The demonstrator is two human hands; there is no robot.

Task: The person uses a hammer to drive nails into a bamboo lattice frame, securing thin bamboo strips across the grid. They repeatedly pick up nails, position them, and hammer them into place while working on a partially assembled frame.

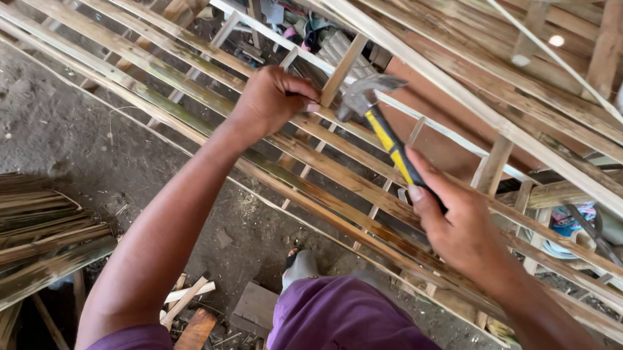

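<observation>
Bare dirt floor point(48, 104) fills the upper left of the frame, with a bundle of split bamboo point(26, 228) at the left edge. Across the middle runs a lattice frame of long bamboo slats point(340, 173). The left hand point(272, 98), at upper centre, is closed around a short wooden crosspiece point(341, 72), holding it against the slats. The right hand point(459, 223), at lower right, has a full grip on the yellow-and-black handle of a claw hammer point(376, 113), its steel head poised just beside the crosspiece. This looks like the nailing step; the next blow would need the head aimed clear of the fingers. I cannot see a nail.
</observation>
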